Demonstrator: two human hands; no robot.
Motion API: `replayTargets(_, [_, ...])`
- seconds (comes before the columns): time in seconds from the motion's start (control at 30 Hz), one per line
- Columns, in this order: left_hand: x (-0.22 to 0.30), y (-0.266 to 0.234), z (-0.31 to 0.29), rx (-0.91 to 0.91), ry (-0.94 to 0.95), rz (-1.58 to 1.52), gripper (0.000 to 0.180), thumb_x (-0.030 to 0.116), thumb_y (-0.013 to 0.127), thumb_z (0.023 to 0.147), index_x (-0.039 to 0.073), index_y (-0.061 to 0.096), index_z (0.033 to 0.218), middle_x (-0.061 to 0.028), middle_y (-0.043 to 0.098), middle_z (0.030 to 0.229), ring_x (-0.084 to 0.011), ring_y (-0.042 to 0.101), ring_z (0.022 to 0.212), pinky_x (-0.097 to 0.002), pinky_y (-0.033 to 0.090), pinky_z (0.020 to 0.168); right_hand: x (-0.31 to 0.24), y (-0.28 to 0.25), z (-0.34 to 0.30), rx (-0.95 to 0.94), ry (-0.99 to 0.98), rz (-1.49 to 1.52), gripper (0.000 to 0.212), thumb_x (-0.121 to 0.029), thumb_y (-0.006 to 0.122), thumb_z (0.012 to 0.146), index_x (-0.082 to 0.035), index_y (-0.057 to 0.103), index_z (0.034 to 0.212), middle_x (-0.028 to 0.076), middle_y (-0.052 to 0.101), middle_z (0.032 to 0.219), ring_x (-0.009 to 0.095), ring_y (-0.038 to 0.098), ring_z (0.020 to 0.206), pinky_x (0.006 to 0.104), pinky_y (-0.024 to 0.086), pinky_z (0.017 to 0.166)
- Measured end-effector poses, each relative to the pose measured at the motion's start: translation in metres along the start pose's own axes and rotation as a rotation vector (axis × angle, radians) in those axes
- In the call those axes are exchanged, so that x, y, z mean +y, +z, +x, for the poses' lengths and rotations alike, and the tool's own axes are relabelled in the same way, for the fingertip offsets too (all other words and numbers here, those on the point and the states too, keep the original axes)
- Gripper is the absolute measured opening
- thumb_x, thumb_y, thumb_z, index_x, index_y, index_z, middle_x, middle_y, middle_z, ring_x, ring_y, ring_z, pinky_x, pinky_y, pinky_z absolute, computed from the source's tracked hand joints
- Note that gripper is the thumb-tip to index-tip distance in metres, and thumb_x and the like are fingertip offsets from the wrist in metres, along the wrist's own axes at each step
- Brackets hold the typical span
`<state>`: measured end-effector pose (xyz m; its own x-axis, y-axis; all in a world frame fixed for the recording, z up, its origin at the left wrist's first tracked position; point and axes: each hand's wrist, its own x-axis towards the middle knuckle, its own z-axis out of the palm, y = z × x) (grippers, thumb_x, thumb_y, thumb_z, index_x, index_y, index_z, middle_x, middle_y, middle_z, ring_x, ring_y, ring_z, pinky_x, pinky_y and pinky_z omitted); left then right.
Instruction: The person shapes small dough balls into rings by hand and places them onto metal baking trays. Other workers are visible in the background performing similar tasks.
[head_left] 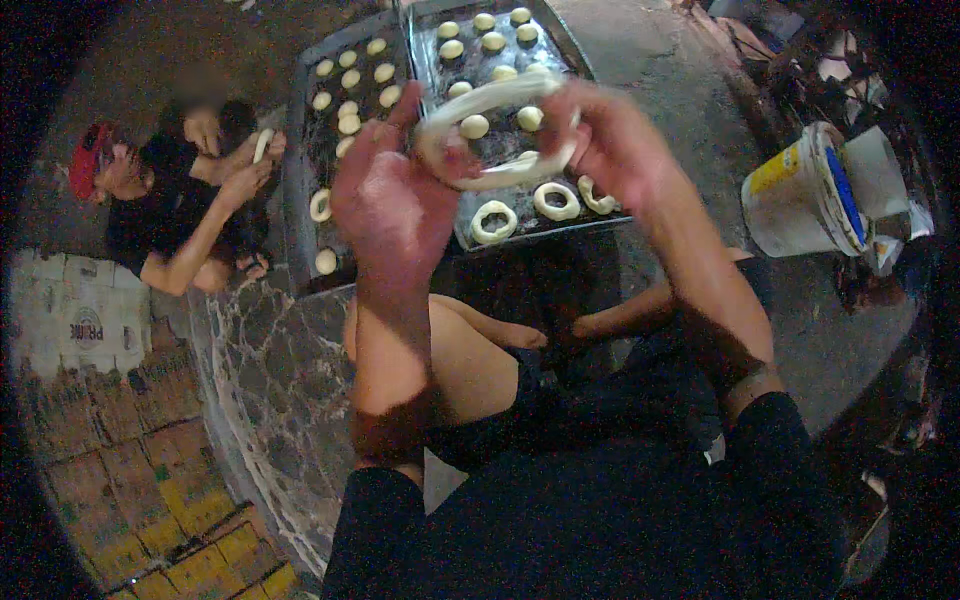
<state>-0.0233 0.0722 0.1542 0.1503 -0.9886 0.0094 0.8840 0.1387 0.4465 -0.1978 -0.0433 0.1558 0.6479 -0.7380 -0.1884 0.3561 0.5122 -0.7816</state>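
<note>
Both hands (395,195) (610,140) hold 1 dough ring (497,130) stretched between them.

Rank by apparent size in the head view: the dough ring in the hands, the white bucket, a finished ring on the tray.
1. White bucket.
2. Dough ring, though nearness to the camera inflates it.
3. Finished ring on the tray, clearly smallest.

Both hands (500,160) raised, fingers pinched.

A grey concrete floor (660,60) fills the upper frame. Two dark metal baking trays (300,180) lie on it at top centre, side by side. A white plastic bucket (790,190) rests at right. Flattened cardboard (130,470) covers the lower left.
</note>
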Motion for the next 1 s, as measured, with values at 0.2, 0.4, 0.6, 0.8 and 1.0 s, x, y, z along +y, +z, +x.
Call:
replayTargets(0.2, [0.006,-0.042,0.027,0.585,0.025,0.406,0.047,0.031,0.058,0.092,0.008,0.046,0.132,-0.0133,0.066,0.113,-0.0235,0.057,0.109,-0.0402,0.04,0.093,0.056,-0.063,0.098,0.157,-0.382,-0.968,0.021,-0.016,0.068,0.088,0.001,0.071,0.101,0.003,0.066,0.077,0.013,0.06,0.07,0.0306,0.05,0.068])
replayTargets(0.4, [0.027,-0.067,0.046,0.527,0.129,0.304,0.041,0.025,0.059,0.092,0.007,0.048,0.127,-0.0125,0.067,0.106,-0.0252,0.064,0.097,-0.0386,0.048,0.087,0.185,-0.125,0.189,0.008,-0.169,-1.363,0.021,-0.015,0.078,0.076,-0.002,0.069,0.089,0.015,0.071,0.079,0.026,0.07,0.078,0.0378,0.053,0.073])
replayTargets(0.6, [0.01,-0.062,0.045,0.549,0.067,0.305,0.038,0.023,0.061,0.091,0.005,0.051,0.122,-0.011,0.067,0.092,-0.0228,0.065,0.089,-0.0375,0.052,0.082,0.228,-0.151,0.217,0.04,-0.303,-1.525,0.02,-0.022,0.073,0.077,-0.004,0.071,0.087,0.016,0.07,0.086,0.036,0.067,0.083,0.048,0.054,0.077])
replayTargets(0.8, [0.005,-0.063,0.049,0.525,-0.001,0.361,0.029,0.02,0.06,0.091,0.004,0.058,0.115,-0.0096,0.067,0.09,-0.0227,0.065,0.086,-0.0374,0.053,0.081,0.214,-0.198,0.195,0.242,-0.143,-1.863,0.03,-0.023,0.07,0.079,-0.004,0.068,0.101,0.02,0.061,0.107,0.036,0.06,0.1,0.0481,0.052,0.087])
replayTargets(1.0, [-0.027,-0.054,0.045,0.286,-0.028,0.626,0.027,0.018,0.061,0.093,0.003,0.059,0.115,-0.0097,0.067,0.095,-0.0198,0.065,0.09,-0.0346,0.054,0.075,0.186,-0.188,0.154,0.082,0.008,-1.852,0.032,-0.027,0.071,0.079,-0.006,0.061,0.102,0.02,0.069,0.096,0.041,0.066,0.093,0.0515,0.052,0.08])
